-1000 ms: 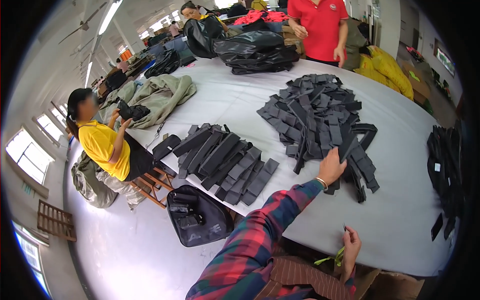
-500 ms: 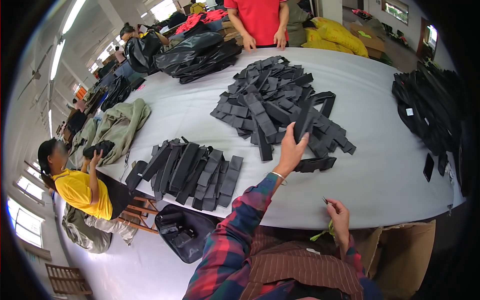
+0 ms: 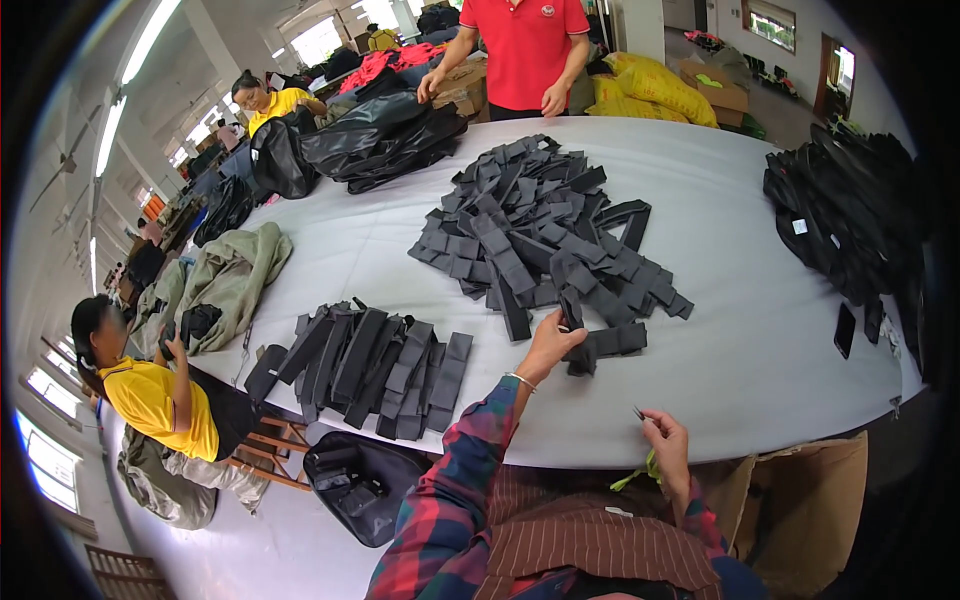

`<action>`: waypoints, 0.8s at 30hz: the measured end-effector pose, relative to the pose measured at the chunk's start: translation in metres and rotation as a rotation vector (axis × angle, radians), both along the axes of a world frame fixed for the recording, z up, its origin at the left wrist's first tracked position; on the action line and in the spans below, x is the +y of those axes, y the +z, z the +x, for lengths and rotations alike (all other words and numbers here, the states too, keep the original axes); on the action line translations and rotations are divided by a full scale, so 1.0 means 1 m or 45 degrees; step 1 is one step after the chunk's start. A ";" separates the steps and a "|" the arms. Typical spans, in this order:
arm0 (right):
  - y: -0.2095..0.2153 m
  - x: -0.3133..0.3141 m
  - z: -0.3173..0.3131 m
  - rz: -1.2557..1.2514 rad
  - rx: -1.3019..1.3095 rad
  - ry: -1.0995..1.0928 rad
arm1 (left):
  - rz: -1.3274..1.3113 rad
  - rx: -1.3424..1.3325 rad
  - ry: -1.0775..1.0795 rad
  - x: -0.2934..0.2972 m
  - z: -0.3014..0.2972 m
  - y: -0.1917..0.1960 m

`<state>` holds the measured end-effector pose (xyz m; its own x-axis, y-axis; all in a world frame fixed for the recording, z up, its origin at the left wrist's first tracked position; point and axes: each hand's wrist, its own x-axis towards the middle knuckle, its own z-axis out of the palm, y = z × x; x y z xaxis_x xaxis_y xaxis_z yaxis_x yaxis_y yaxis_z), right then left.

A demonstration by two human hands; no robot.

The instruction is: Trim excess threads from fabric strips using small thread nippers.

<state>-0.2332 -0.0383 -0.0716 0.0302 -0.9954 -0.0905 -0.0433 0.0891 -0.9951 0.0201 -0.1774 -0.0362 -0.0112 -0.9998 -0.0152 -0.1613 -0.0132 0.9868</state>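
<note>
On the pale desk (image 3: 720, 370) here, beside a heap of dark strips (image 3: 520, 205), one grey strip (image 3: 570, 303) points away toward the heap, long axis leaning slightly left, pinched by the left hand (image 3: 548, 347); nearer and rightward, the right hand (image 3: 668, 442) grips a small pointed tool (image 3: 640, 413).

Nothing readable — badge (image 3: 547, 11) on red shirt (image 3: 525, 60), tag (image 3: 800, 227) on black pile (image 3: 845, 205) — tiny.

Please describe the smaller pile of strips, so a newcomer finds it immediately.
On the big white table, look left along the near edge. The smaller pile of dark strips lies there, left of the plaid sleeve. Its strips lie mostly side by side, unlike the tangled larger heap.
</note>
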 end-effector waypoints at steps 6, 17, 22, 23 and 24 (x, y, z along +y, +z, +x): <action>-0.003 -0.002 0.004 0.026 0.007 0.009 | 0.123 0.253 0.186 -0.002 0.006 -0.009; -0.007 -0.003 0.003 0.008 0.006 0.050 | 0.071 0.434 0.393 -0.002 0.022 -0.016; -0.005 -0.001 0.006 0.025 0.050 0.068 | 0.079 0.635 0.304 0.009 0.023 -0.005; -0.004 -0.002 0.009 0.011 0.047 0.067 | -0.133 0.545 0.212 0.009 0.029 -0.014; -0.005 0.001 0.002 0.036 0.068 0.083 | -0.015 0.413 0.045 0.011 0.023 -0.005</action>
